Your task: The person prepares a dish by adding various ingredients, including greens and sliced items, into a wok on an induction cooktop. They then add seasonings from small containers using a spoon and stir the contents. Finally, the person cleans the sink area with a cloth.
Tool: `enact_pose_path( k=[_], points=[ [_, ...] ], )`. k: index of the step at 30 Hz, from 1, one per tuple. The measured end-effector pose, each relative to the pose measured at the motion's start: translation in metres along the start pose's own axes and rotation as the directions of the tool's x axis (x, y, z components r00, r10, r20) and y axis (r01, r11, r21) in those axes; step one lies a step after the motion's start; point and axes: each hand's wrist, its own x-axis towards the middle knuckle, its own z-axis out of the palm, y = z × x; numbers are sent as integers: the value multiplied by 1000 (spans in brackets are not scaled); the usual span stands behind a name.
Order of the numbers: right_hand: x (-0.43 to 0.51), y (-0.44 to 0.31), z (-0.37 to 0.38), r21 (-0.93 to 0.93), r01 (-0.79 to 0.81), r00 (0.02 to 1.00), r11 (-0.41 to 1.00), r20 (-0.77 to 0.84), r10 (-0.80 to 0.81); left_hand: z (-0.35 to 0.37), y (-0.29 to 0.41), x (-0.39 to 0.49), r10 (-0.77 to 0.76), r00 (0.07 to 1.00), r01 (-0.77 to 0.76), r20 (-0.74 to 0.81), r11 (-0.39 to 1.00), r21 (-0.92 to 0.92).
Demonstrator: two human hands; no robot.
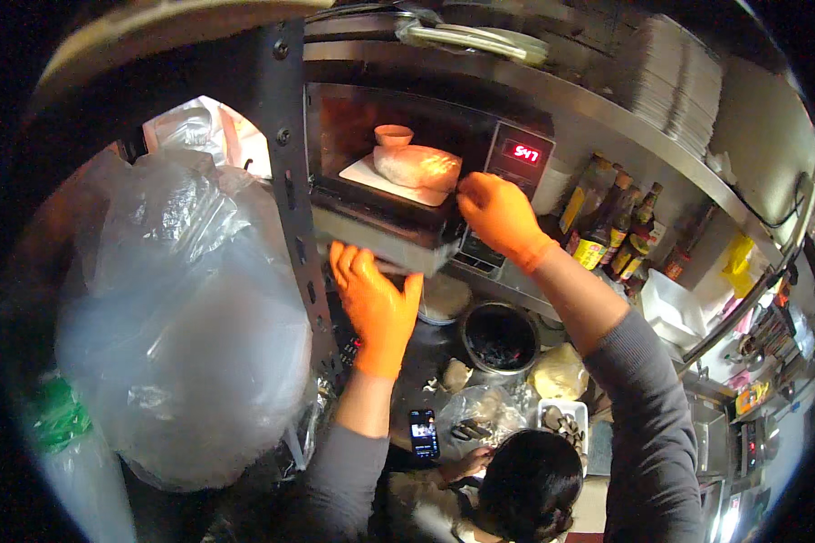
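A microwave oven [519, 173] sits on a metal shelf, its front door [387, 234] folded down and slightly blurred. Inside, a white tray or board [380, 178] bears a bulky plastic-wrapped item [418, 167] under a warm light, with a small bowl [394, 135] beside or behind it. My left hand [377, 309], in an orange glove, is at the door's lower edge with thumb spread from the fingers. At the right side of the opening is my right hand [502, 210], also orange-gloved, its fingers curled near the wrapped item. Whether those fingertips grip anything is hidden.
A dark slotted upright [292, 183] and a large clear plastic bag [197, 326] stand at left. Sauce bottles [608, 224] line the right of the shelf. Below, another person's head [533, 478] is close, by a phone [423, 433], a dark pot [501, 337] and a mushroom tray [565, 419].
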Motion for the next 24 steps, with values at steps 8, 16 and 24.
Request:
enact_pose_path(
  k=[8, 16, 24],
  points=[
    [104, 36, 123, -561, 20, 964, 828, 229, 132, -14, -20, -55, -48, 984, 57, 169, 997, -51],
    [124, 112, 177, -573, -129, 933, 809, 206, 295, -8, -17, -66, -104, 964, 132, 243, 986, -102],
    [161, 52, 165, -390, -260, 964, 883, -60, 257, -22, -33, -65, -123, 957, 136, 262, 990, -34]
  ],
)
